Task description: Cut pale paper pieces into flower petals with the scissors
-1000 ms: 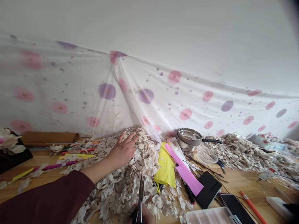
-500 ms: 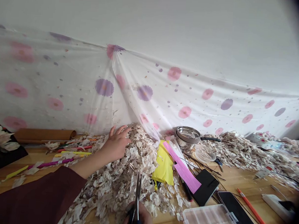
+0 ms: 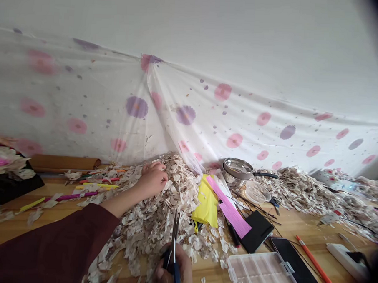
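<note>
A tall heap of pale, dry, petal-like flakes (image 3: 177, 187) lies in the middle of the wooden table. My left hand (image 3: 153, 178) reaches into its upper left side, fingers curled and closed; whatever may be between the fingertips is hidden against the flakes. Low in the view, my right hand (image 3: 180, 262) is wrapped around dark-handled scissors (image 3: 175, 237). Their blades point up and away from me, slightly apart, in front of the heap.
Right of the heap lie yellow paper (image 3: 206, 202), a pink crepe strip (image 3: 231, 210), a black box (image 3: 255, 232), a phone (image 3: 296, 263) and a clear divided case (image 3: 264, 274). Behind stand a steel pan (image 3: 238, 168) and a flowered plastic sheet (image 3: 191, 100).
My left hand's spread fingers have curled closed at the heap. My right hand still holds the scissors, now a little higher in view. The whole view has shifted slightly.
</note>
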`<state>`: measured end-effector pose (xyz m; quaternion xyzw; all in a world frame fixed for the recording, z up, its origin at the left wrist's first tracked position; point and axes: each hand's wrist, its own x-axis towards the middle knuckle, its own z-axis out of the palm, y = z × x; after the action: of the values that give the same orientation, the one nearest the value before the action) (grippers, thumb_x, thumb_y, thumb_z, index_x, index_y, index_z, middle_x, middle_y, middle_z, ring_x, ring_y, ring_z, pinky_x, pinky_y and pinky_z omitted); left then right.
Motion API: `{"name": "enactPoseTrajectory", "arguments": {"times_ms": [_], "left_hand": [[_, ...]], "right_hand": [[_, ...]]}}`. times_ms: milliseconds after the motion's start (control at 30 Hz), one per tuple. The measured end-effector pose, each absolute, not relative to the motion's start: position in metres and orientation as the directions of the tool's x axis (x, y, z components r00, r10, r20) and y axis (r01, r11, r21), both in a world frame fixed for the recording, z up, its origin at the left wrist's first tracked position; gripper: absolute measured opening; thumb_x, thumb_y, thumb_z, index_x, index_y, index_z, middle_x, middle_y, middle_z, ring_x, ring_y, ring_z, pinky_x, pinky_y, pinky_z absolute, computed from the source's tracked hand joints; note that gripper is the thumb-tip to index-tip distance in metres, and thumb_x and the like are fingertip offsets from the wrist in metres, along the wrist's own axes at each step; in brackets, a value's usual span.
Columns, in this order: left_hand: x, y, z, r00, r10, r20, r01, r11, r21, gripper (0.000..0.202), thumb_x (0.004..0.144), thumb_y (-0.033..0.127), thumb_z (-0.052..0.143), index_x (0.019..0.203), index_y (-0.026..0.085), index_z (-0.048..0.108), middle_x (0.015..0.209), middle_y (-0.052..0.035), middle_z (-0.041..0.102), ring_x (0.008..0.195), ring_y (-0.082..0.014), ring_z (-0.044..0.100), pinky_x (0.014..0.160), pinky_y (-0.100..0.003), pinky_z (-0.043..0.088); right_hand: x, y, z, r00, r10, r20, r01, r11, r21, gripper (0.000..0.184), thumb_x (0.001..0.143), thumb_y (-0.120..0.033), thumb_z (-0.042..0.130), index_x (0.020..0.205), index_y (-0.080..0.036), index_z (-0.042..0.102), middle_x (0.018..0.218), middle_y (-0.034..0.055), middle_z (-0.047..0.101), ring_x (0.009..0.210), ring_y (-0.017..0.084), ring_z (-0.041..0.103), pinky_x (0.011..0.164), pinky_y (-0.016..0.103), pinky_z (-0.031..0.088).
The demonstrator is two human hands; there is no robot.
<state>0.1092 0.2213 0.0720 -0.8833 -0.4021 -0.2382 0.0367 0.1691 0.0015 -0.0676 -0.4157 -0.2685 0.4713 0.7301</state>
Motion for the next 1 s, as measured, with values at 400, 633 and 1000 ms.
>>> {"name": "enactPoseTrajectory", "arguments": {"times_ms": [400,633,1000], "left_hand": [[0.073,0.181,0.093,0.542,0.63,0.557,0.777,-0.627,-0.046,0.026,0.085,0.013,0.049,0.091,0.019,0.073,0.14,-0.0138,0.051,0.139,-0.0364,0.03,0.113,-0.064,0.013],[0.105,0.125,0.046,0.814,0.372,0.446,0.499,-0.841,-0.209,0.042,0.088,0.044,0.054,0.127,0.027,0.059,0.148,-0.0095,0.047,0.14,-0.0335,0.031,0.116,-0.058,0.016],[0.086,0.145,0.006,0.807,0.381,0.452,0.532,-0.802,-0.273,0.027,0.085,0.02,0.055,0.106,0.03,0.071,0.143,-0.0054,0.055,0.138,-0.0276,0.039,0.118,-0.052,0.011]], "right_hand": [[0.187,0.001,-0.048,0.315,0.931,0.184,-0.334,0.29,-0.897,0.048,0.072,-0.052,0.073,0.103,-0.021,0.055,0.063,-0.0044,0.056,0.049,0.011,0.048,0.047,0.023,0.037],[0.195,0.003,-0.02,0.552,0.77,0.32,-0.194,0.491,-0.849,0.025,0.09,-0.042,0.056,0.107,-0.024,0.052,0.071,-0.0015,0.058,0.063,0.016,0.054,0.063,0.029,0.045],[0.194,0.001,-0.018,0.501,0.813,0.298,-0.211,0.448,-0.869,0.028,0.087,-0.045,0.06,0.101,-0.022,0.051,0.066,-0.0032,0.058,0.059,0.014,0.056,0.061,0.028,0.046]]}}
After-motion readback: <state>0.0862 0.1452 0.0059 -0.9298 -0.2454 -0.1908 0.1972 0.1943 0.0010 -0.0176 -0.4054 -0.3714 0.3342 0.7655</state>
